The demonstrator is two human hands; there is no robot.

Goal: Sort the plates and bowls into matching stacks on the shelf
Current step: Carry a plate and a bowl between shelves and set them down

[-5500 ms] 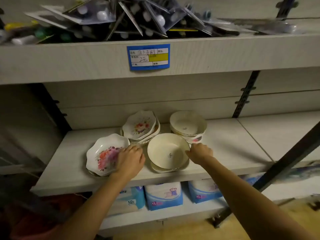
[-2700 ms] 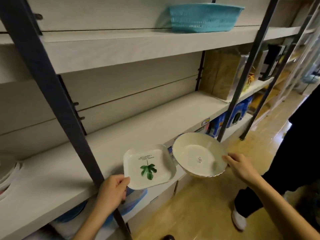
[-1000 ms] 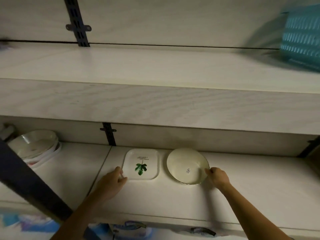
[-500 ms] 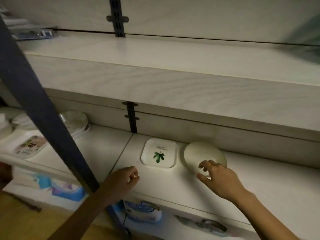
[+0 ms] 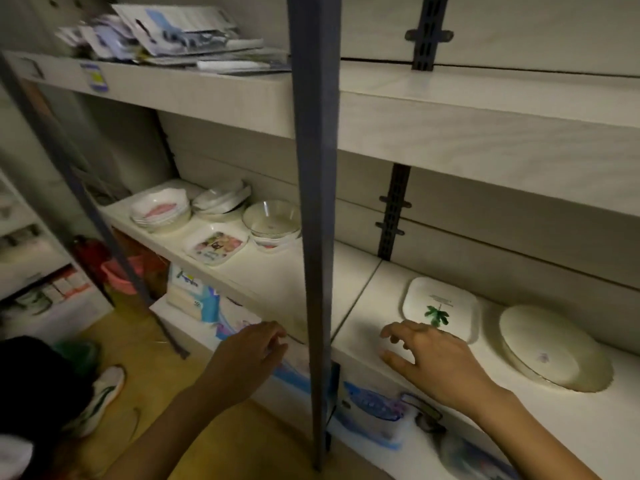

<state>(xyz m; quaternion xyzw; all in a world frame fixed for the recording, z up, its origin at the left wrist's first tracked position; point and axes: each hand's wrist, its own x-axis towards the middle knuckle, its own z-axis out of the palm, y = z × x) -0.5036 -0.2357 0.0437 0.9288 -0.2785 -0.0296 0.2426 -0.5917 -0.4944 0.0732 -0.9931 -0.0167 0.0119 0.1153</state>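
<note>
Two empty hands now: left hand (image 5: 247,355) and right hand (image 5: 436,362), fingers loose, have released leaf plate (image 5: 440,306) and round plate (image 5: 550,348), lower right, seemingly untouched.

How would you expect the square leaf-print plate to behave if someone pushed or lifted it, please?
The square leaf-print plate looks rigid and glossy, so it would probably slide easily on the smooth shelf and might slip from a loose grip. It lies flat with a low rim, so tipping or rolling seems unlikely. It may chip if dropped.
</note>
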